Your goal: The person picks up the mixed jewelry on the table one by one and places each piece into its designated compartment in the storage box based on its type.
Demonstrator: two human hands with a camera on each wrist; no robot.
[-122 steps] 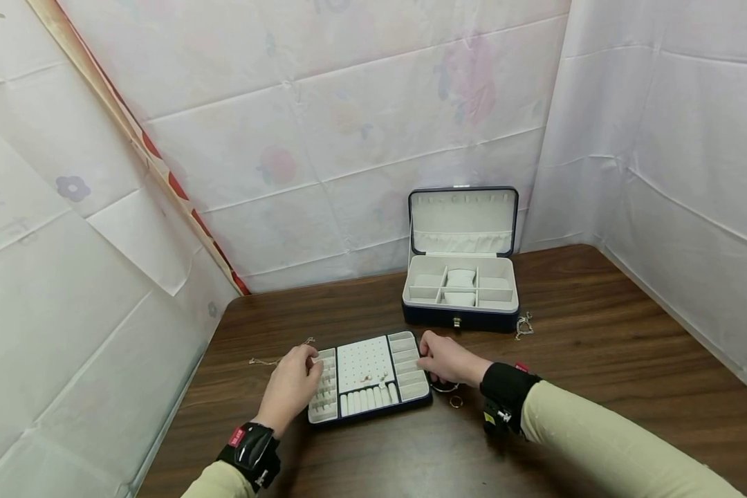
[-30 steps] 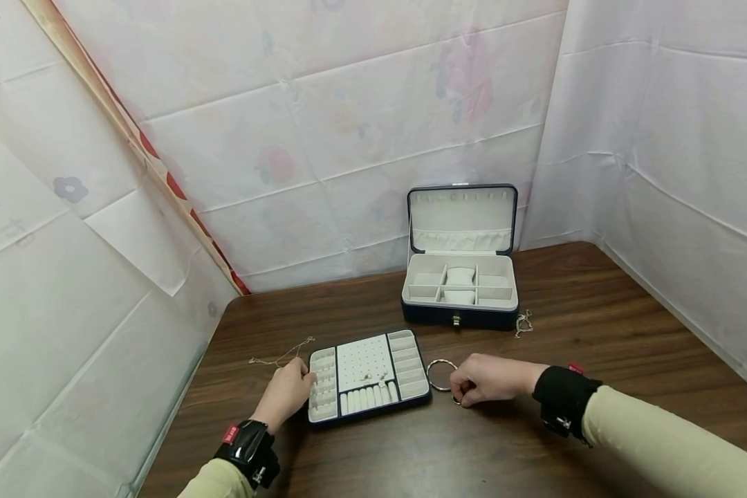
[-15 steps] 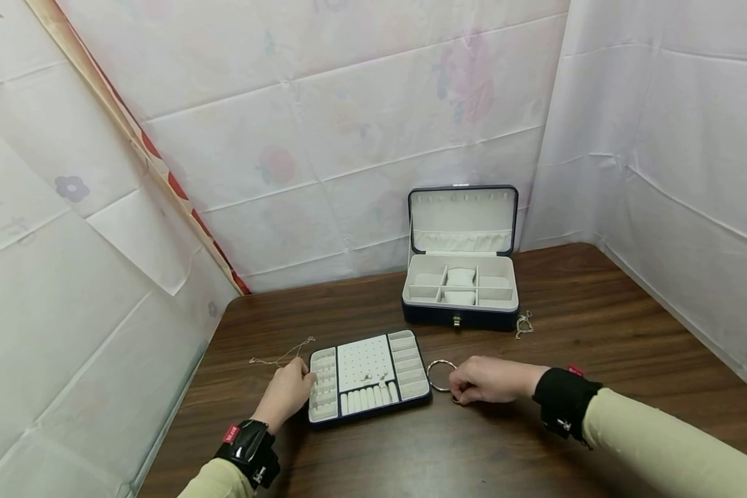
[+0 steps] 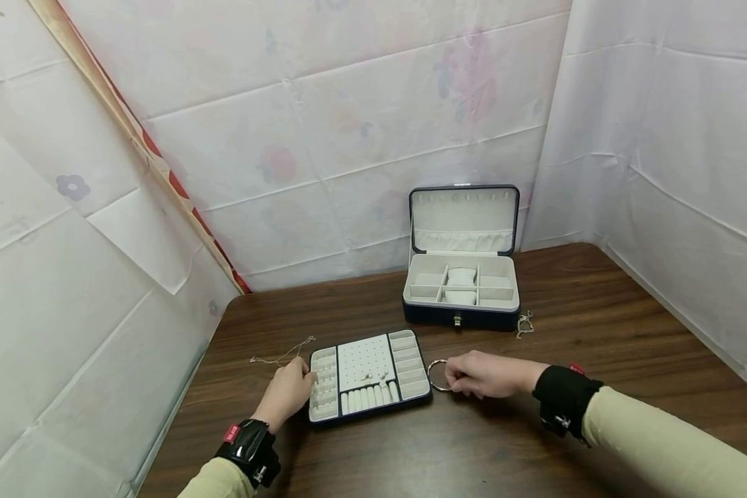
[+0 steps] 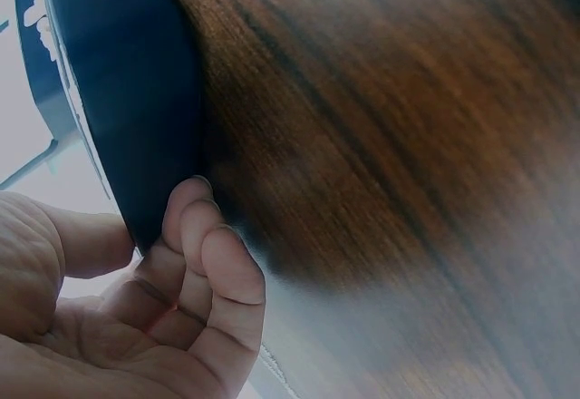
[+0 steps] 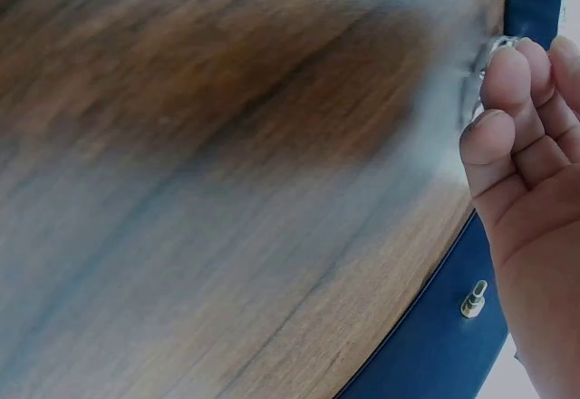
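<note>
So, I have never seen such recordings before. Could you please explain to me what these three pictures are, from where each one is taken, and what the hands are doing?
No machine here: a person works with two bare hands and wears three cameras. The big picture comes from the head and looks down at a wooden table. The two blurry close pictures come from cameras strapped to the wrists, so each shows mostly its own fingers and the table.

On the table lie a flat jewellery tray with many small compartments, an open jewellery box further back, a thin chain left of the tray, and a small piece of jewellery by the box's right corner.

The left hand holds the tray's left edge; the left wrist view shows fingers curled against its dark side. The right hand pinches a metal bangle lying just right of the tray.
</note>
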